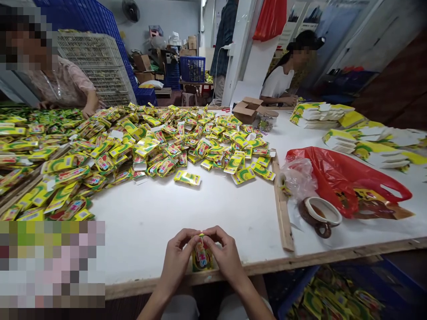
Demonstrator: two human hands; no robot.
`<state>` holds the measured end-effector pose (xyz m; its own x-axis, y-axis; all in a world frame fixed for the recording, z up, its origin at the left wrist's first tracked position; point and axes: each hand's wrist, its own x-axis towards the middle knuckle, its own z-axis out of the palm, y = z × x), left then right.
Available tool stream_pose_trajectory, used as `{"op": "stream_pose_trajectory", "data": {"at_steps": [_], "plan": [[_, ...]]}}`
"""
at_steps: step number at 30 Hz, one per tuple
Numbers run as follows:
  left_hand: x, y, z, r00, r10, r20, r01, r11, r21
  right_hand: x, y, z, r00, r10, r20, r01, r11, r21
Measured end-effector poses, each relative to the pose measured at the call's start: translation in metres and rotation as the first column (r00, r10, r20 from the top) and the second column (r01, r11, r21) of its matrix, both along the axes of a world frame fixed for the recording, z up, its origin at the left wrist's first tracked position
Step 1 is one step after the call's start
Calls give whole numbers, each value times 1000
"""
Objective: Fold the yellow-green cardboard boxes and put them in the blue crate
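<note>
Between both hands, at the table's front edge, stands a small yellow-green printed box [202,258] with pink and blue lettering on its face. My left hand [183,251] pinches its top from the left, thumb and fingers closed near the upper flap. My right hand [223,250] grips the same top end from the right, its thumb close to the other one. The fingertips partly hide the flap. Beyond the hands a big heap of similar small boxes [163,146] covers the far and left parts of the white table [187,209].
Right of a wooden strip [283,209] lie a red plastic bag [333,173], a brown mug [322,213] and stacks of flat cartons [353,138]. Below on the right, a blue crate [393,284] holds more boxes. Two people work at the far side, beside an open cardboard box [247,110].
</note>
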<state>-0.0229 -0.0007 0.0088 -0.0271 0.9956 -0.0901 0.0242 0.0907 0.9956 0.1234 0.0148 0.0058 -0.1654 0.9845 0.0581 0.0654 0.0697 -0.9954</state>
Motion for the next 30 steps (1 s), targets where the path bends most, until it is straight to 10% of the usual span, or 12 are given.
{"op": "stream_pose_trajectory", "data": {"at_steps": [30], "plan": [[-10,11,-5,983,-74,170,81,996,-37,-1,8,10,995,70,74,-70,998,2]]}}
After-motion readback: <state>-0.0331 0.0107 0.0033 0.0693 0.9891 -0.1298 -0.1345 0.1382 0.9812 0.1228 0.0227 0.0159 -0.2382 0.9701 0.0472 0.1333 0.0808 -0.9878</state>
